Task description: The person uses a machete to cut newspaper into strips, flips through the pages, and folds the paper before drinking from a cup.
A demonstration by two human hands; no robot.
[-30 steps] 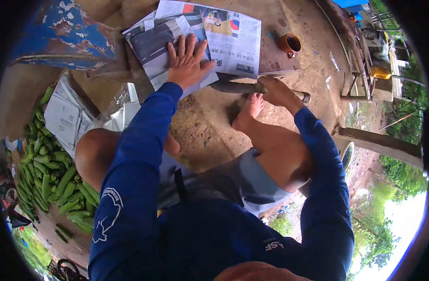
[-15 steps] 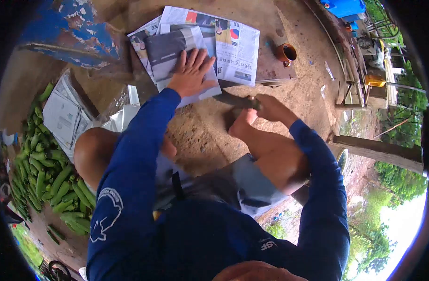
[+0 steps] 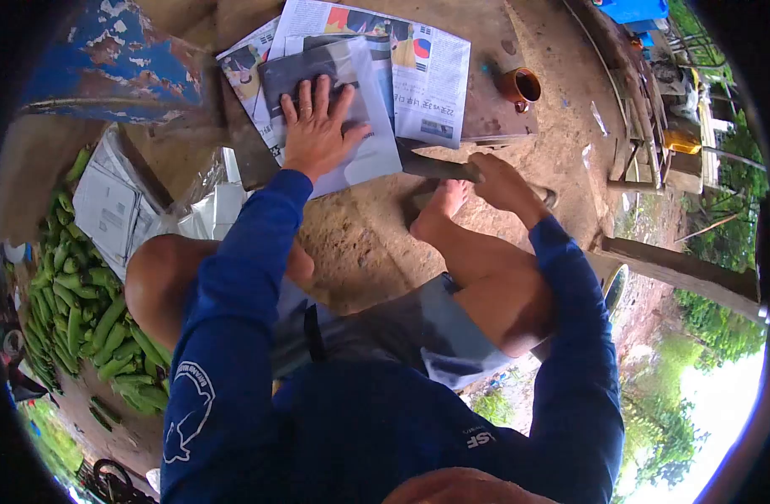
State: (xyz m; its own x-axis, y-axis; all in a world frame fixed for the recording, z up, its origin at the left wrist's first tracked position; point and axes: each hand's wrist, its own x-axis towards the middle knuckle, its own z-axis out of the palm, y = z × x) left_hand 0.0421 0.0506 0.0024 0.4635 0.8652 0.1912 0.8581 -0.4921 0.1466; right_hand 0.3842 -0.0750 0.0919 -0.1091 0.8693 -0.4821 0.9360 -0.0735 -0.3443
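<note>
My left hand (image 3: 322,126) lies flat with fingers spread on a folded newspaper sheet (image 3: 376,134), pressing it onto a low table. More newspaper (image 3: 435,92) with colour pictures is stacked beneath and beside that sheet. In my right hand (image 3: 507,183) is the handle of a large knife (image 3: 435,166). Its dark blade points left toward the folded sheet, and the tip is hidden at the paper's lower right edge. My bare foot (image 3: 445,202) rests on the ground just below the blade.
A brown mug (image 3: 519,86) stands on the table's right part. To the left are a pile of green vegetables (image 3: 91,319), more newspapers (image 3: 107,202) and clear plastic (image 3: 212,202). A peeling blue wooden piece (image 3: 116,67) is at upper left; a wooden post (image 3: 679,269) is at right.
My right hand has drawn the knife a little to the right and slightly up. My left hand stays on the folded sheet, its fingers spread wider and shifted slightly left.
</note>
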